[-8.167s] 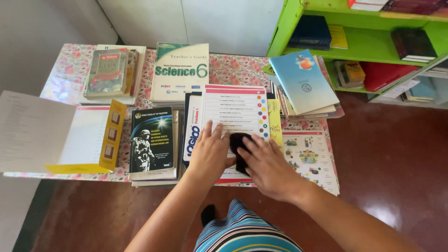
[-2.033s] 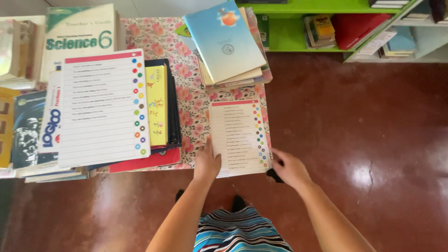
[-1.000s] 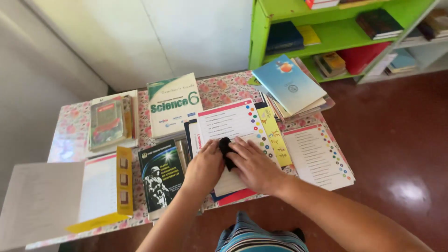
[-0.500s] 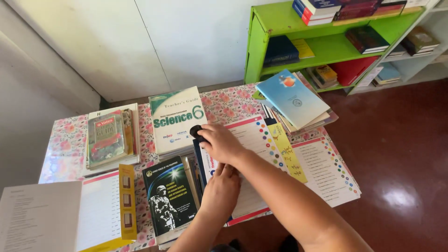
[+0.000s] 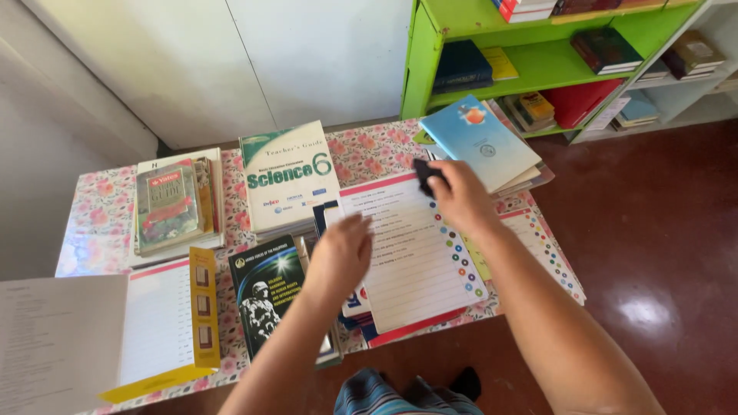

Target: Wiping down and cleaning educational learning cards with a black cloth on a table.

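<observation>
The left hand [image 5: 344, 253] has shifted onto the white sheet [image 5: 415, 253], fingers loosely spread, pressing its left edge beside the dark book [image 5: 270, 296]. The right hand [image 5: 459, 197], half a second ago by the science book [image 5: 288, 177], now grips a black cloth [image 5: 424, 175] at the sheet's top right corner, touching the blue book [image 5: 480, 142]. Red floor [image 5: 661, 253] lies open rightward.

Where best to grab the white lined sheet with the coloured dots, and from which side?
Probably the near right corner of the white lined sheet, coming from the person's side. It lies flat on a book stack, tilted, and that corner juts past the table edge. The left hand covers its left edge; the right hand, holding a dark object, is at the top.
</observation>
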